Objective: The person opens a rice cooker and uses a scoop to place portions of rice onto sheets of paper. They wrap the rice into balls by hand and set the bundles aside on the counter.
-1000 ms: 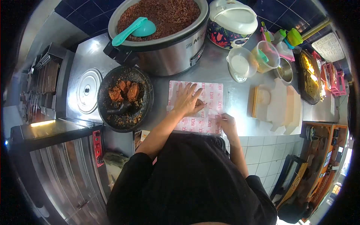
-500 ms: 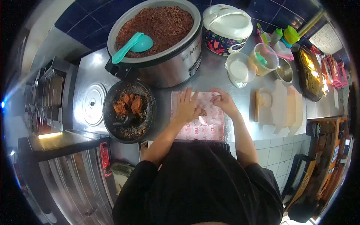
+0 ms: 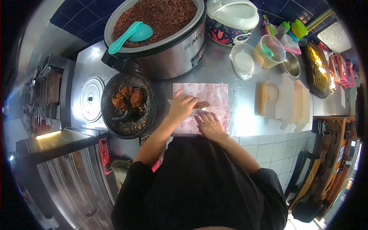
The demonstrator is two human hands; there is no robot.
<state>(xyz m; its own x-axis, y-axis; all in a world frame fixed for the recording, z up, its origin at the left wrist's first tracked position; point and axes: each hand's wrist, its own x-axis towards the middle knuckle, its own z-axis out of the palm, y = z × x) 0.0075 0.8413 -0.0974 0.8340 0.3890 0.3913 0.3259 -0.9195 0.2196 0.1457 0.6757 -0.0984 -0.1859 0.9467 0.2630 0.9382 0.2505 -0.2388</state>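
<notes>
A red-and-white printed wrapping paper (image 3: 219, 89) lies on the steel counter, with a thin clear plastic sheet (image 3: 218, 111) over it. In the middle sits a short strip of dark brown rice (image 3: 201, 104). My left hand (image 3: 182, 108) is at the left end of the rice, its fingers bent together, and a fold of the plastic sheet sticks out beside it. My right hand (image 3: 211, 125) rests just below the rice, fingers spread over the sheet and paper.
A large cooker (image 3: 165, 61) full of brown rice holds a turquoise scoop (image 3: 140, 32). Left of the paper stands a dark stone mortar (image 3: 147, 119) with fried pieces and crumbs. To the right are a floral rice cooker (image 3: 230, 34), plastic tubs (image 3: 245, 57) and an open carton (image 3: 288, 103).
My left hand has gone from lying flat to bent fingers near the rice's left end. My right hand has come down from the upper right to below the rice. The rice strip is more exposed.
</notes>
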